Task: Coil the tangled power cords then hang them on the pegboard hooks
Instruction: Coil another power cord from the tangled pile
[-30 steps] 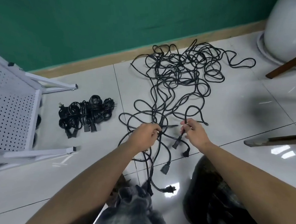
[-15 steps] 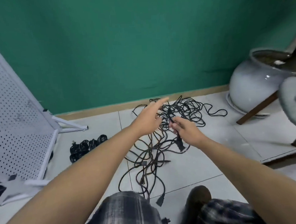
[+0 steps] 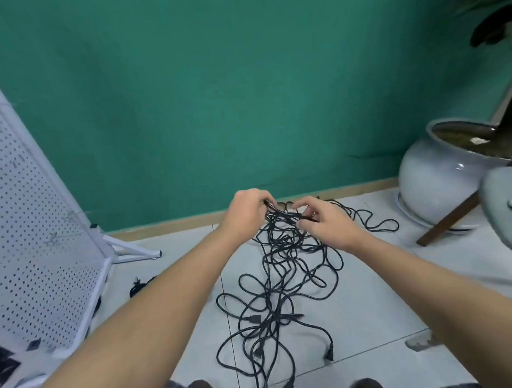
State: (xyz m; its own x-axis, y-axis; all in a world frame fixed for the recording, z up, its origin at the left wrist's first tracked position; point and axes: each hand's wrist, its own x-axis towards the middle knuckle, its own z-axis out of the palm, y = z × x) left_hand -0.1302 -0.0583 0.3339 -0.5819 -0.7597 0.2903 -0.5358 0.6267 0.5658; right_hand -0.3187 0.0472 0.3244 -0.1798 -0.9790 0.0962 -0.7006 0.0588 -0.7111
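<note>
Black tangled power cords (image 3: 278, 284) sprawl over the tiled floor (image 3: 373, 306) at frame centre. Both hands, left hand (image 3: 245, 212) and right hand (image 3: 324, 223), pinch one raised strand; white pegboard (image 3: 28, 235) stands at left.

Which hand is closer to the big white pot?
Right. The right hand grips the tangled cords on the side toward the white pot; the left hand grips them too, farther off, toward the pegboard.
</note>
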